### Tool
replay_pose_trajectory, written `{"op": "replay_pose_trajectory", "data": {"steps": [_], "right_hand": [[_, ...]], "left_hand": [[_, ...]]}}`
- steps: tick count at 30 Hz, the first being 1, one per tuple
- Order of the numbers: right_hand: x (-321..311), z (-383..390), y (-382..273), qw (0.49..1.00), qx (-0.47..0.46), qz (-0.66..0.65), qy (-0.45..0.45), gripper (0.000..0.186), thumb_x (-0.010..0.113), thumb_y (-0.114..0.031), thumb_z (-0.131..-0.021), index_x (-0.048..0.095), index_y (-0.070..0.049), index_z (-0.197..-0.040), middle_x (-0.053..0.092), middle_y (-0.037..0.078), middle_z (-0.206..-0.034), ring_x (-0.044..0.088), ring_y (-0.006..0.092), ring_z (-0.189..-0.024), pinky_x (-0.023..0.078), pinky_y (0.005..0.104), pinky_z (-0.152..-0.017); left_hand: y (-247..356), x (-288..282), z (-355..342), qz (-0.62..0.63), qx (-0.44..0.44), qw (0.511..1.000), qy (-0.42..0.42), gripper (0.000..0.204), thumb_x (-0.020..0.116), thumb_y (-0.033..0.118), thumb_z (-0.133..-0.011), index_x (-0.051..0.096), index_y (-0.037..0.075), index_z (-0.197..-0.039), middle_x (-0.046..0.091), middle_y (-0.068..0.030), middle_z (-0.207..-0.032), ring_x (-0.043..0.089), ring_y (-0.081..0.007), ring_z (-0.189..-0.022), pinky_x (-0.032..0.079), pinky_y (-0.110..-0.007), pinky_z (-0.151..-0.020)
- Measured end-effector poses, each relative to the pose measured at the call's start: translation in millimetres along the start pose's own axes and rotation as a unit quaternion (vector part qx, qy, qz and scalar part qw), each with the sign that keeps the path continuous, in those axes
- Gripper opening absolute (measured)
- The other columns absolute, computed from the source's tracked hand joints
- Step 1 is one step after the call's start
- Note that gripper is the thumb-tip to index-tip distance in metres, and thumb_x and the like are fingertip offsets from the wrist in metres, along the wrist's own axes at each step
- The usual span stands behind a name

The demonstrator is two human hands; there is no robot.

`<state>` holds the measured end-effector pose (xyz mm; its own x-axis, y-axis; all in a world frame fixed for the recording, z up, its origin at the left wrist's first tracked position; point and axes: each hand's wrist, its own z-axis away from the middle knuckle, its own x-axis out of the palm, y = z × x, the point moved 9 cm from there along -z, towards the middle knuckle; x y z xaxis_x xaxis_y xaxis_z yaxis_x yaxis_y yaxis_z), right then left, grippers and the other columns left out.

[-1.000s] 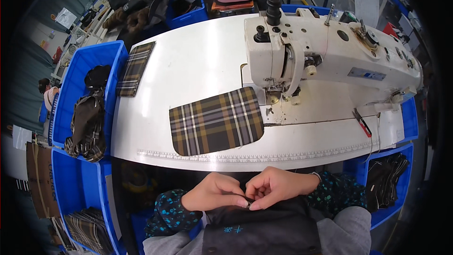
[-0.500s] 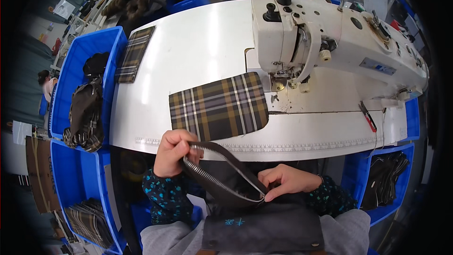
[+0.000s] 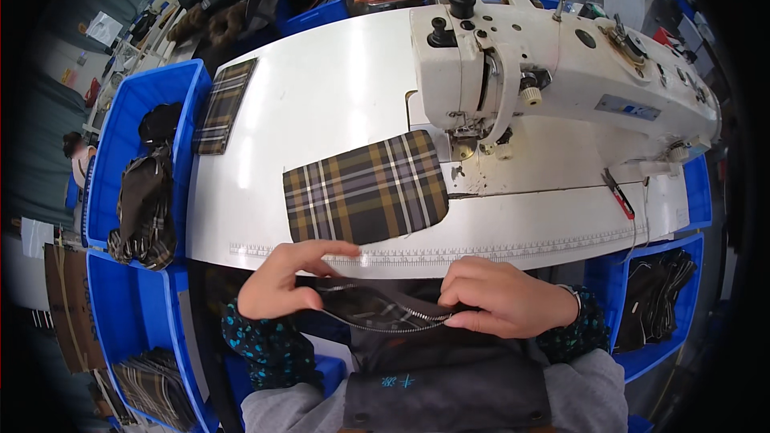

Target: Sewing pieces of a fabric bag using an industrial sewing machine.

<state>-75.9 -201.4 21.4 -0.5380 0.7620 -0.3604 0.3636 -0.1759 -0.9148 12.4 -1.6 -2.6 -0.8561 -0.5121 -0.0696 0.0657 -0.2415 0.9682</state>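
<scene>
A dark fabric pouch with a metal-toothed zipper (image 3: 385, 309) hangs just off the table's front edge. Its zipper mouth gapes, and plaid cloth shows inside. My right hand (image 3: 509, 298) has its fingers closed on the right end of the pouch, by the end of the zipper. At the left end my left hand (image 3: 281, 281) is open, thumb and forefinger spread apart, the thumb beside the pouch's edge; its other fingers are partly hidden. Just beyond my hands a plaid fabric panel (image 3: 365, 187), rounded at its right corners, lies flat on the white table.
A white sewing machine (image 3: 553, 80) stands at the right of the table (image 3: 337, 72). Red-handled snips (image 3: 620, 195) lie near its base. Another plaid piece (image 3: 225, 106) rests at the left edge. Blue bins (image 3: 112, 136) with fabric flank the table, including one at right (image 3: 688, 313).
My left hand has let go of the pouch's left end and spread its fingers. The pouch has tipped lower and flatter, showing its plaid inside. My right hand still grips the other end.
</scene>
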Motion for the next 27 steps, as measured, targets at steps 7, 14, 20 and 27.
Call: {"op": "replay_pose_trajectory", "data": {"steps": [7,14,20,27], "right_hand": [[13.8,-8.2,-0.6,0.997,-0.002,0.077,-0.003,0.019,0.071,-0.018,-0.093,0.061,-0.005,-0.104,0.056,0.01,-0.101,0.057,0.0308,-0.096,0.049,0.0394,-0.081],[-14.4,4.5,13.7,0.987,0.062,0.134,0.07,0.019,0.072,-0.018,-0.092,0.062,-0.006,-0.102,0.06,0.008,-0.097,0.061,0.0296,-0.092,0.05,0.0414,-0.078],[-40.7,25.1,52.3,0.962,0.202,-0.065,0.174,0.031,0.062,-0.02,-0.102,0.061,0.001,-0.125,0.068,0.017,-0.107,0.068,0.0321,-0.095,0.052,0.0342,-0.085],[-51.5,17.1,64.6,0.964,0.124,0.164,0.166,0.023,0.066,-0.018,-0.097,0.068,0.001,-0.111,0.068,0.014,-0.104,0.067,0.028,-0.096,0.053,0.0362,-0.084]], "left_hand": [[31.2,98.8,-29.0,-0.361,0.17,0.917,-0.01,0.031,0.08,0.034,-0.086,0.069,0.006,-0.09,0.066,-0.009,-0.082,0.066,-0.0314,-0.078,0.053,-0.043,-0.084],[34.8,67.6,-25.8,-0.283,0.132,0.944,0.107,0.025,0.076,0.022,-0.091,0.067,0.004,-0.076,0.06,-0.0115,-0.068,0.058,-0.034,-0.061,0.046,-0.038,-0.056],[3.2,9.0,9.4,-0.036,0.032,0.946,0.32,0.028,0.062,0.02,-0.105,0.068,-0.006,-0.098,0.065,0.0001,-0.076,0.051,-0.0052,-0.071,0.044,-0.025,-0.062],[-29.4,-40.5,29.3,0.233,0.138,0.84,0.47,0.04,0.056,0.019,-0.107,0.054,-0.003,-0.14,0.071,-0.0096,-0.122,0.07,-0.0163,-0.102,0.055,-0.027,-0.086]]}}
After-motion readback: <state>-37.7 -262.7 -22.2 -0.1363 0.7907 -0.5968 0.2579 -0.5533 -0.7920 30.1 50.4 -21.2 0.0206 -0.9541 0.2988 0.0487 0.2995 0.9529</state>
